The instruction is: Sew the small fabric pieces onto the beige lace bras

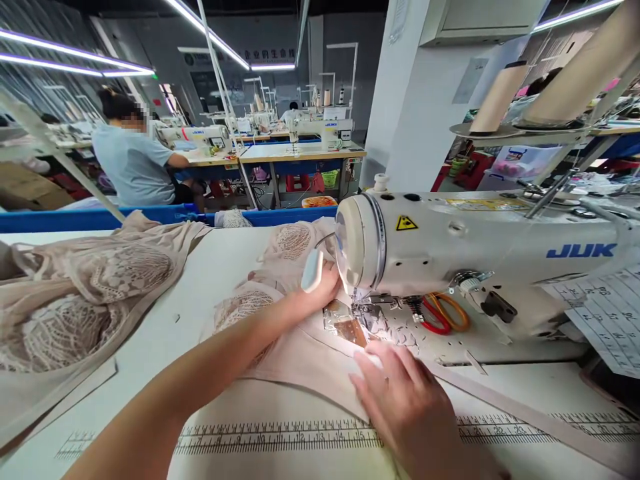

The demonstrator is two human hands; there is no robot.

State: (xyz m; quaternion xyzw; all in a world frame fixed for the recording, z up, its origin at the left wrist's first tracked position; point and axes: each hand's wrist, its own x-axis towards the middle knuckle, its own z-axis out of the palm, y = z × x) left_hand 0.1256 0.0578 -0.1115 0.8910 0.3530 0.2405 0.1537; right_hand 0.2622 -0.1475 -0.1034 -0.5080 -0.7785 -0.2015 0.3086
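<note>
Pressing the thin beige lace cloth (pixel 300 357) in front of the big white sewing machine (pixel 475 247), the right hand (pixel 407 400) has flat, loose fingers. The left hand (pixel 320 288) touches the cloth beside the machine, and I cannot tell its grip.

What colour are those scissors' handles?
The scissors have one red, one orange handle; head view.

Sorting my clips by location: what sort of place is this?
Most likely a garment factory: a white industrial sewing machine over beige lace fabric, rows of similar machines behind, tall cream thread cones.
</note>
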